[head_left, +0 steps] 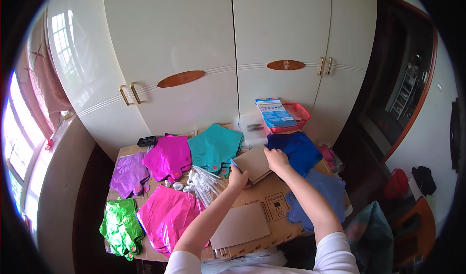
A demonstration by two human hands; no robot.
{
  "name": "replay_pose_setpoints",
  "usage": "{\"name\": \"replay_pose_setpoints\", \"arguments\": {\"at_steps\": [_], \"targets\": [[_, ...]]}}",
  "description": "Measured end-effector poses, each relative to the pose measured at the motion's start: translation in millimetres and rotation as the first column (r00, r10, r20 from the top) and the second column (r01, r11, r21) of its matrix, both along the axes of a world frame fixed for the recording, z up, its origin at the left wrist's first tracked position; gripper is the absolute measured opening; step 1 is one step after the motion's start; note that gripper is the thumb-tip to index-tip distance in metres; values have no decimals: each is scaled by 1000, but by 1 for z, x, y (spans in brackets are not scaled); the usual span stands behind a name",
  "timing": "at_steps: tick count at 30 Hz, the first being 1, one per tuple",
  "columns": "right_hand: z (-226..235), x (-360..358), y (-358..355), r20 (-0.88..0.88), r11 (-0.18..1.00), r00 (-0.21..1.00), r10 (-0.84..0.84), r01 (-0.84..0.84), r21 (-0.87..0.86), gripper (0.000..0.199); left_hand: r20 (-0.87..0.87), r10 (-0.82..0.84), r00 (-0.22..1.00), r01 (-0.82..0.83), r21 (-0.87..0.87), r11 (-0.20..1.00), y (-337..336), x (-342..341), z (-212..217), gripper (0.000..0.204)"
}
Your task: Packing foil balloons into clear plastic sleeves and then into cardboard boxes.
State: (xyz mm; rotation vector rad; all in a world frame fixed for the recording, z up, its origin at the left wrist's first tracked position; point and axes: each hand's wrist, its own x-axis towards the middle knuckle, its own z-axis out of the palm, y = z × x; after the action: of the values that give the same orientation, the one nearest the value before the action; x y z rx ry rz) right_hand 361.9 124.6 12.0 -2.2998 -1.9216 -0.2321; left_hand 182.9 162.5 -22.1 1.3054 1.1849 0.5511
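A folded or stacked brown cardboard sheet (254,164) lies tilted between my hands, at the far middle of the table. My left hand (238,178) is closed at its left edge, and a thin blue pen-like thing (235,165) sticks up from those fingers. My right hand (276,159) grips the sheet's far right corner, next to dark blue foil balloons (296,152). Left of my left hand lie a bundle of white plastic sticks (204,184) and a teal foil balloon stack (216,145). Another flat cardboard sheet (240,225) rests near me, between my forearms.
Purple (128,174), magenta (167,157), pink (167,218), green (121,225) and pale blue (323,201) foil balloons ring the cardboard-covered table. A red basket (296,121) with blue printed packs (274,113) stands at the back, before a white cabinet (184,36). A wooden chair (420,230) stands right.
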Motion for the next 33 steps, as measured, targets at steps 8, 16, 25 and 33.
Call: {"name": "replay_pose_setpoints", "arguments": {"at_steps": [8, 16, 25, 33], "targets": [[-5, -8, 8, 22, 1000, 1000, -7, 7, 11, 19, -218, 1, 976, 33, 150, 988, 3, 18, 11, 90], [-4, -12, 8, 45, 1000, 999, -11, 10, 14, 18, -127, -58, 990, 66, 53, 996, -7, 20, 19, 93], [11, -24, -13, -24, 998, 999, 41, -40, 50, 25, 31, -269, 963, 270, -17, 963, -14, -18, 22, 49], [24, -76, -123, -605, 928, 704, 372, -268, 259, 45, -329, -384, 863, 497, 414, 762, -84, -183, 80, 56]]}}
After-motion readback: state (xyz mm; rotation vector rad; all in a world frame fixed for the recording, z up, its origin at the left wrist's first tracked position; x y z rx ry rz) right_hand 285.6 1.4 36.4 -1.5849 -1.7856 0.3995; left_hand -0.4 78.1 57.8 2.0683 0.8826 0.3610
